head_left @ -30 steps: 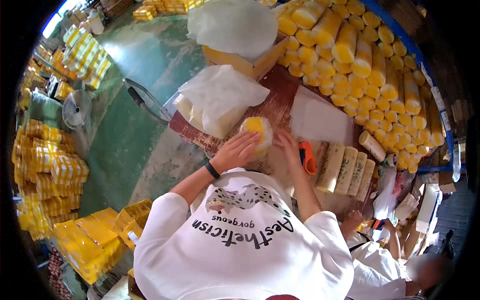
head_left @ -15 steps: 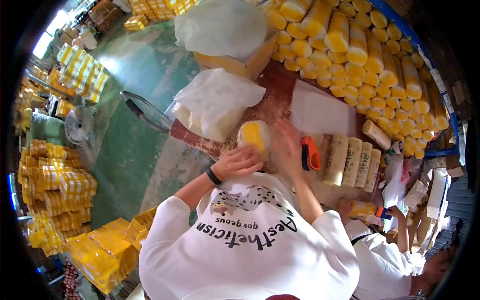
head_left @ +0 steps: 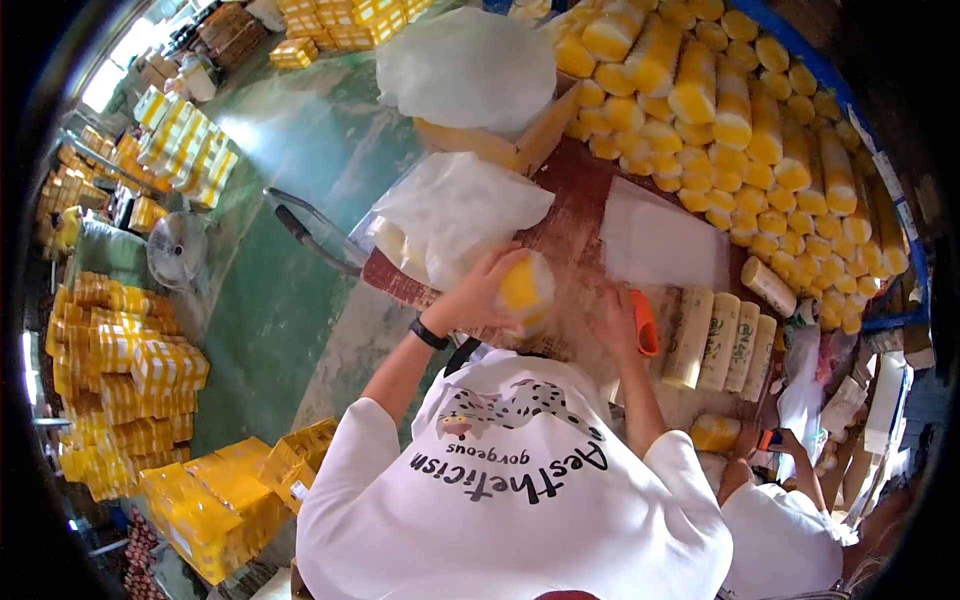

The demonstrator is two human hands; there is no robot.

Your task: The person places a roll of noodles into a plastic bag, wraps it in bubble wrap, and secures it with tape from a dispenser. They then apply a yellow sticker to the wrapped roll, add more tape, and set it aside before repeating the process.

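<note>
My left hand (head_left: 477,300), with a black band on its wrist, is curled around a roll with yellow tape and clear wrap (head_left: 525,292). The roll is at the near edge of the reddish-brown table, close in front of my white shirt. My right hand (head_left: 610,318) is on the near side of an orange tape dispenser (head_left: 644,323); its fingers cover the dispenser's black part. Left of the roll sits a white plastic bag (head_left: 460,215) with pale contents. A white sheet (head_left: 665,235) lies flat on the table beyond my right hand.
Several pale rolls with writing (head_left: 716,340) lie to the right. Behind them rises a large stack of yellow-ended rolls (head_left: 730,150). A co-worker in white (head_left: 785,540) works at lower right. Yellow taped boxes (head_left: 215,500), a fan (head_left: 178,250) and a metal handle (head_left: 305,225) are on the left.
My right hand has come down from beside the roll onto the dispenser's black part. My left hand has slid up around the roll's left side. The whole view has shifted slightly.
</note>
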